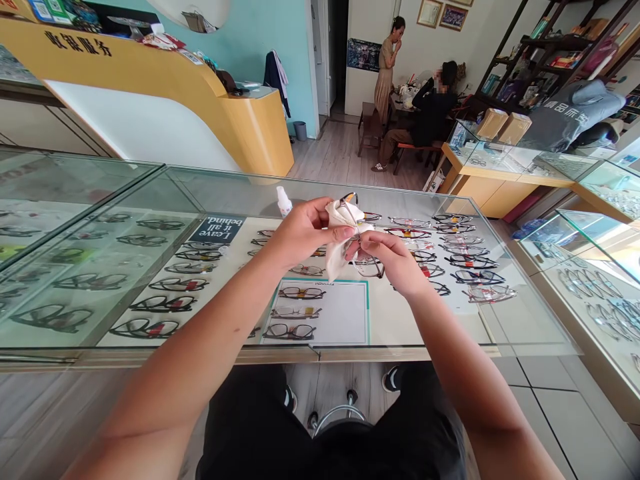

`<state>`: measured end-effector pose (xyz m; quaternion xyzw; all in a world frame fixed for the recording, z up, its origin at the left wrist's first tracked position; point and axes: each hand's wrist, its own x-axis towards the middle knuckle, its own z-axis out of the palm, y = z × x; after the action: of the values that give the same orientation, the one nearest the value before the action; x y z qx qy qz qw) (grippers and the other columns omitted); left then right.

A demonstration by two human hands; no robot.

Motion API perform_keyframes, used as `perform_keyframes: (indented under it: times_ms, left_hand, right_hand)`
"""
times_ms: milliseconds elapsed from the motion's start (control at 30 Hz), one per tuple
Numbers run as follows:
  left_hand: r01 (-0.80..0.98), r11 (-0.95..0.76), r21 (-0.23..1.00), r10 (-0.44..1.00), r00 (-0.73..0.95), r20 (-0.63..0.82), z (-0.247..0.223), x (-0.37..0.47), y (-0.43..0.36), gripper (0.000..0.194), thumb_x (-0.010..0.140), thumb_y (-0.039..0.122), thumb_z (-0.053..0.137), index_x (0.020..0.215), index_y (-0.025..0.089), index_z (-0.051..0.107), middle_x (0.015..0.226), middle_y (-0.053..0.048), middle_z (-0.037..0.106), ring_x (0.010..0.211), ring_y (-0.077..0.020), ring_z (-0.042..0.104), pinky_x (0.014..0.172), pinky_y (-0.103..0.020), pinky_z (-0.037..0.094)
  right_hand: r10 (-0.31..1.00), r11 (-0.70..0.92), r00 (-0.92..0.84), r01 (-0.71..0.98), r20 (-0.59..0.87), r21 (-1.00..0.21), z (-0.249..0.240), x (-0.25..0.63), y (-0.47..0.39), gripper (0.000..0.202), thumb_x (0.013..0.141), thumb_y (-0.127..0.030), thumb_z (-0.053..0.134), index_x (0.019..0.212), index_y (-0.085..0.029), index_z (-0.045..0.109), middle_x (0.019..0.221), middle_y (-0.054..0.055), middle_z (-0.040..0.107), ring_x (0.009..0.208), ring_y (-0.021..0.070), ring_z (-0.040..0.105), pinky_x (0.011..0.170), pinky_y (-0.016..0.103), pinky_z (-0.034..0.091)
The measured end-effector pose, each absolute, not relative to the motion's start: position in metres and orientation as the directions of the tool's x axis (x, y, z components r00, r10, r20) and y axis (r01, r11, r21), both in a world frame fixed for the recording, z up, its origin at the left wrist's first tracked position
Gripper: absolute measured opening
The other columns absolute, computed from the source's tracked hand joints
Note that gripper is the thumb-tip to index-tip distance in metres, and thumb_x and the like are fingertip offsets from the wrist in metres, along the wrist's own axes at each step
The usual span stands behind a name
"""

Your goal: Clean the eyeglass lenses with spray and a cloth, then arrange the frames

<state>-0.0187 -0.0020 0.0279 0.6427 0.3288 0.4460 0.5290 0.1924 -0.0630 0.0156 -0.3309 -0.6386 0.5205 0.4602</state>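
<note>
Above the glass display case (335, 353), both my hands meet around one pair of eyeglasses (369, 268). My left hand (309, 230) is closed, pinching a white cloth (336, 260) against the frame, with thumb on top. My right hand (387, 253) pinches the eyeglasses near their middle, beside the cloth. One lens hangs below my right fingers; another part of the frame sticks up above the cloth. The cloth and fingers hide the rest. Just behind my left hand stands a white spray bottle (283, 200).
Rows of eyeglasses (170, 285) lie inside the case under the glass, with a dark sign (219, 230) among them. Opposite is a yellow counter (260, 133). Two people (387, 67) are at a far table; another person (575, 113) leans at the right-hand counter.
</note>
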Motion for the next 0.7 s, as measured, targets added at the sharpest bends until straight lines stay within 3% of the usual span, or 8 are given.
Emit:
perform_keyframes:
  times_ms: [200, 467, 567, 700]
  left_hand:
    - [-0.067, -0.257, 0.964, 0.888, 0.378, 0.262, 0.027, -0.016, -0.003, 0.056, 0.056, 0.046, 0.109, 0.082, 0.02, 0.067, 0.076, 0.001, 0.068, 0.069, -0.0149, 0.06, 0.062, -0.027, 0.046]
    - [0.001, -0.345, 0.939, 0.889, 0.322, 0.326, 0.029, -0.022, -0.006, 0.052, 0.082, 0.064, 0.091, 0.073, 0.021, 0.065, 0.067, 0.001, 0.06, 0.061, -0.0136, 0.052, 0.057, -0.028, 0.037]
    - [-0.016, -0.308, 0.951, 0.88, 0.376, 0.291, 0.028, -0.027, 0.0, 0.046, 0.085, 0.063, 0.09, 0.081, 0.02, 0.073, 0.075, -0.001, 0.069, 0.068, -0.0148, 0.058, 0.062, -0.027, 0.043]
    - [-0.128, -0.221, 0.967, 0.869, 0.424, 0.255, 0.024, -0.025, 0.005, 0.043, 0.077, 0.055, 0.098, 0.096, 0.021, 0.079, 0.087, -0.002, 0.076, 0.075, -0.016, 0.066, 0.067, -0.027, 0.049]
  right_hand:
    - [0.89, 0.246, -0.385, -0.043, 0.243, -0.968, 0.018, 0.192, -0.065, 0.031, 0.103, -0.041, 0.061, 0.084, -0.023, 0.078, 0.098, 0.005, 0.079, 0.092, 0.0206, 0.062, 0.089, 0.036, 0.048]
    - [0.881, 0.27, -0.392, -0.039, 0.263, -0.962, 0.016, 0.192, -0.064, 0.034, 0.106, -0.044, 0.061, 0.083, -0.025, 0.079, 0.095, 0.004, 0.079, 0.088, 0.0206, 0.06, 0.086, 0.036, 0.048]
    - [0.896, 0.271, -0.353, -0.05, 0.27, -0.961, 0.014, 0.194, -0.062, 0.033, 0.106, -0.042, 0.061, 0.083, -0.025, 0.078, 0.096, 0.005, 0.079, 0.089, 0.0212, 0.061, 0.088, 0.036, 0.048]
    - [0.908, 0.25, -0.328, -0.071, 0.259, -0.966, 0.013, 0.194, -0.061, 0.032, 0.103, -0.045, 0.062, 0.081, -0.025, 0.074, 0.092, 0.005, 0.077, 0.092, 0.0222, 0.063, 0.092, 0.037, 0.051]
